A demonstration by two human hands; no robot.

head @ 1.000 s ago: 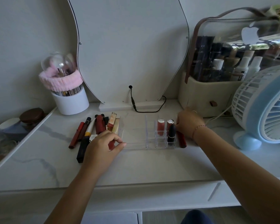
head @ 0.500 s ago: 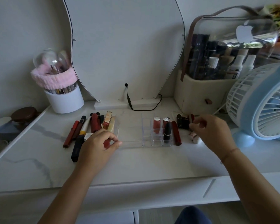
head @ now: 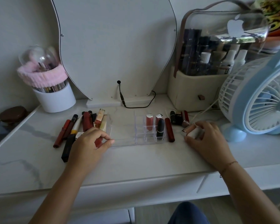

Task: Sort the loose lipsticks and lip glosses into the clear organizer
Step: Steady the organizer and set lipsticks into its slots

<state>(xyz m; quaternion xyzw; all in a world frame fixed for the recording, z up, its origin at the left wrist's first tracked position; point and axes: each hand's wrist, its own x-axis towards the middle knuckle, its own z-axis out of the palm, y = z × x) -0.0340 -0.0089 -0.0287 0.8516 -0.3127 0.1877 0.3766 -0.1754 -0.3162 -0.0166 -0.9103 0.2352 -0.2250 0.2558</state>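
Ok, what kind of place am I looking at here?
Probably a home vanity table: a mirror stands at the back, a cosmetics case full of bottles on the right, a brush holder on the left.

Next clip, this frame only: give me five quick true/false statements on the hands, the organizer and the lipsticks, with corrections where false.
1. The right hand grips a pale pink tube. True.
2. Every compartment of the clear organizer is filled. False: only three items stand in it, all at its right end.
3. A black lipstick stands upright in the organizer. True.
4. The dark red tube stands in a compartment. False: it lies on the table just right of the organizer.
5. The left hand is raised well away from the organizer. False: it is at the organizer's left front corner.
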